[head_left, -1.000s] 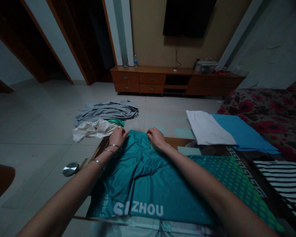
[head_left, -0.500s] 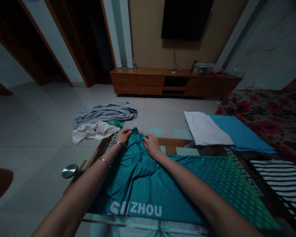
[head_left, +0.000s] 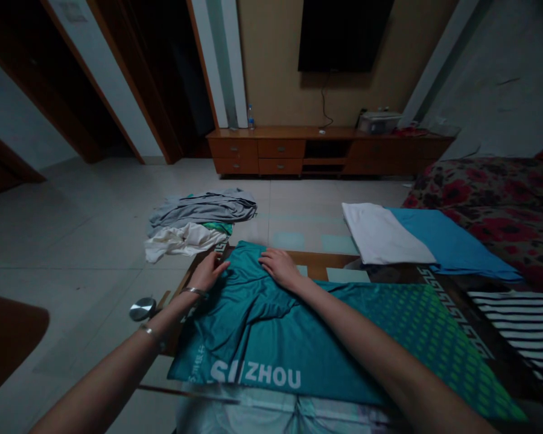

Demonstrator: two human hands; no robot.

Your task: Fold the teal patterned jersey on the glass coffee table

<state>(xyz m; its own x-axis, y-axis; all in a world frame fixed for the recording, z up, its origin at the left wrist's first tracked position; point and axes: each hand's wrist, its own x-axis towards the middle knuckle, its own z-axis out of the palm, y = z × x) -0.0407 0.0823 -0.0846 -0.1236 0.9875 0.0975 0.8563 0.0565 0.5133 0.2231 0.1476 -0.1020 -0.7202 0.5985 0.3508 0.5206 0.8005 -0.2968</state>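
A teal sports jersey (head_left: 326,343) with white "SU ZHOU" lettering and a green patterned end lies across the glass-topped table (head_left: 339,259). Its far-left part is bunched into creases. My left hand (head_left: 207,272), below two metal bangles, is at the jersey's left edge with thumb and fingers apart, holding nothing. Resting on the top of the cloth, my right hand (head_left: 280,267) has its fingers stretched out over the jersey's far edge.
Folded white (head_left: 384,235) and blue (head_left: 457,244) garments lie at the right, with a striped garment (head_left: 520,322) nearer me. Crumpled grey clothing (head_left: 203,208) and white clothing (head_left: 181,241) sit beyond the table's left corner. A flowered sofa (head_left: 484,199) stands far right.
My left hand has let go of the jersey's far-left corner and drawn back left and toward me. That corner now lies flatter. My right hand stays on the cloth.
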